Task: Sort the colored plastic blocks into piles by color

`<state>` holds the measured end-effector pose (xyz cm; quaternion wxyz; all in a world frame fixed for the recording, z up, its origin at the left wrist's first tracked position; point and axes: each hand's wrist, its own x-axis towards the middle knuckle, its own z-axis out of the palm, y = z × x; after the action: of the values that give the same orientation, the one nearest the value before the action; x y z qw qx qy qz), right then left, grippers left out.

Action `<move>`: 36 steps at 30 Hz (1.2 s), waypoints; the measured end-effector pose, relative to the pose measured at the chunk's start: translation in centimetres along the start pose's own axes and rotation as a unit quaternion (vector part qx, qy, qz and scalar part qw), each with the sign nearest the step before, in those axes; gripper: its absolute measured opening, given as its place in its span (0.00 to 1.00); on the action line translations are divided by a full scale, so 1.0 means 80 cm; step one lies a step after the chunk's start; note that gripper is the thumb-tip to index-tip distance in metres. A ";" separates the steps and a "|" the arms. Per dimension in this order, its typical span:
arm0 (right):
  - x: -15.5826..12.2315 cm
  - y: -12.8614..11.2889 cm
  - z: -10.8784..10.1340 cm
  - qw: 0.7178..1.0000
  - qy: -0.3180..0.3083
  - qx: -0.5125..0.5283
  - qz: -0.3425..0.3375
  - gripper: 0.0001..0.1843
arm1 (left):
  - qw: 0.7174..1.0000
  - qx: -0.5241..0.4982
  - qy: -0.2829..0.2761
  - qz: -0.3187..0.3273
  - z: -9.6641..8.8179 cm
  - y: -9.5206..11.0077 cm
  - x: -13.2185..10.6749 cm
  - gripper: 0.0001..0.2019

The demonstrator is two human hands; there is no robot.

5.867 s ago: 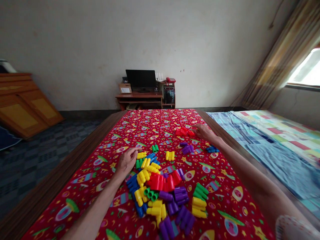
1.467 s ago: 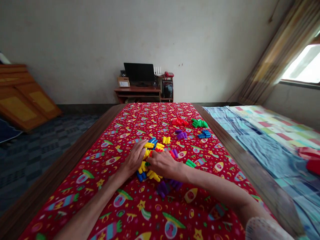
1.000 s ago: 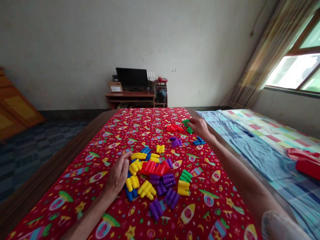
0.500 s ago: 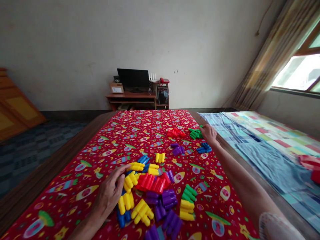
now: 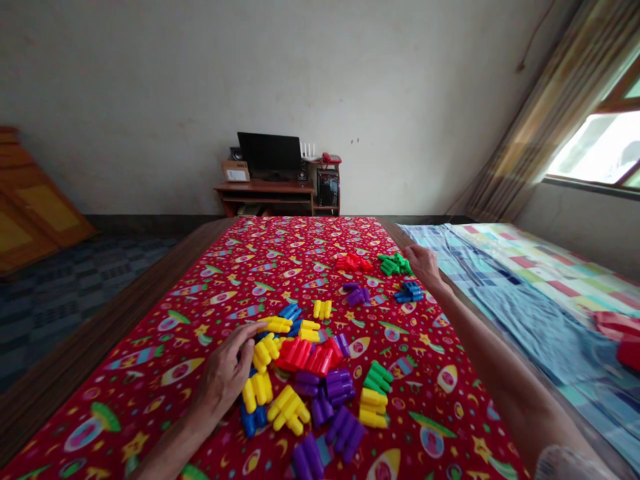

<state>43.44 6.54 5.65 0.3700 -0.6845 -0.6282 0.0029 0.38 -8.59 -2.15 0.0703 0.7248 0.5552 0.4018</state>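
At far left, what's standing?

Wooden cabinet (image 5: pixel 35 200). Next over, left hand (image 5: pixel 227 365) is lying over the red patterned tablecloth (image 5: pixel 295 255).

Left hand state?

Fingers loosely bent, unclenched. Fingertips are resting at a yellow block (image 5: pixel 276 325). Can't tell if it's pressing.

What's around it?

More yellow blocks are crowding beside the thumb, with a blue block (image 5: pixel 253 421) lying under the nearest one. Behind, past the table end, a desk (image 5: pixel 267 189) is carrying a monitor (image 5: pixel 270 156).

Middle of the heap?

Red blocks (image 5: pixel 300 355) are lying in a row; purple blocks (image 5: pixel 340 387) are spreading just in front. One yellow piece (image 5: pixel 323 309) is lying apart, behind the reds.

Moving right?

Up the table, a red pile (image 5: pixel 345 262) is sitting behind a small purple pile (image 5: pixel 357 295). Nearer, a green block (image 5: pixel 379 377) is lying just behind a striped-looking yellow one (image 5: pixel 373 408).

Right hand?

Right hand (image 5: pixel 424 265) is hanging at the table edge, fingers curled, just beside the green pile (image 5: pixel 394 265). Blue pile (image 5: pixel 410 291) is lying just in front. Can't tell if it's gripping anything; fingertips are hidden.

Far right?

Bed (image 5: pixel 525 267), then curtain (image 5: pixel 543 127) hanging by a bright window (image 5: pixel 595 150).
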 end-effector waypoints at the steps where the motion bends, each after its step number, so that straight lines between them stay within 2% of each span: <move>1: -0.012 -0.012 -0.007 0.999 -0.022 0.035 -0.025 0.19 | 1.000 -0.001 -0.002 -0.001 -0.001 0.001 0.000 0.17; 3: -0.048 -0.041 -0.022 0.983 -0.114 0.104 -0.095 0.18 | 1.000 -0.007 -0.002 -0.007 -0.004 0.007 -0.001 0.18; 4: -0.070 -0.056 -0.030 0.965 -0.181 0.130 -0.139 0.18 | 1.000 -0.010 -0.004 -0.008 -0.006 0.011 -0.002 0.18; 6: -0.120 -0.081 -0.046 0.889 -0.353 0.154 -0.246 0.16 | 1.000 -0.014 -0.014 0.008 -0.010 0.020 -0.003 0.19; 7: -0.145 -0.089 -0.053 0.851 -0.410 0.157 -0.288 0.16 | 0.999 -0.013 -0.026 0.028 -0.011 0.024 -0.003 0.20; 8: -0.167 -0.094 -0.059 0.819 -0.443 0.151 -0.331 0.18 | 0.998 -0.009 -0.041 0.056 -0.012 0.026 -0.004 0.20; 9: -0.187 -0.096 -0.064 0.799 -0.458 0.141 -0.364 0.22 | 0.994 -0.001 -0.060 0.086 -0.011 0.027 -0.004 0.21; 10: -0.204 -0.094 -0.067 0.792 -0.455 0.125 -0.387 0.27 | 0.990 0.010 -0.081 0.114 -0.009 0.027 -0.005 0.21; 12: -0.228 -0.086 -0.070 0.802 -0.432 0.090 -0.403 0.34 | 0.982 0.030 -0.121 0.145 -0.005 0.025 -0.007 0.20; 14: -0.238 -0.077 -0.068 0.819 -0.415 0.071 -0.389 0.33 | 0.979 0.037 -0.132 0.148 0.000 0.021 -0.007 0.19; 17: -0.236 -0.069 -0.056 0.838 -0.403 0.089 -0.356 0.24 | 0.984 0.012 -0.106 0.142 0.004 0.019 -0.007 0.19; 23: -0.202 -0.064 -0.019 0.897 -0.318 0.164 -0.262 0.13 | 0.995 -0.030 -0.044 0.079 -0.002 0.028 -0.002 0.21; 27: -0.140 -0.052 -0.014 0.945 -0.211 0.131 -0.211 0.14 | 0.998 -0.027 -0.030 0.045 -0.005 0.027 -0.002 0.22; 31: -0.047 -0.026 -0.016 0.987 -0.096 0.023 -0.130 0.16 | 0.998 -0.031 -0.029 0.042 -0.004 0.024 -0.003 0.22; 34: 0.017 -0.003 -0.011 0.995 -0.052 -0.065 -0.055 0.16 | 0.998 -0.030 -0.025 0.052 -0.003 0.021 -0.003 0.21; 36: 0.048 0.009 -0.006 0.994 -0.047 -0.100 -0.016 0.16 | 0.997 -0.026 -0.021 0.064 -0.004 0.019 -0.003 0.20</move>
<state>45.10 9.68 7.39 0.2700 -0.7071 -0.6526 -0.0334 1.32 -9.47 -1.24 0.0750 0.7648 0.4954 0.4050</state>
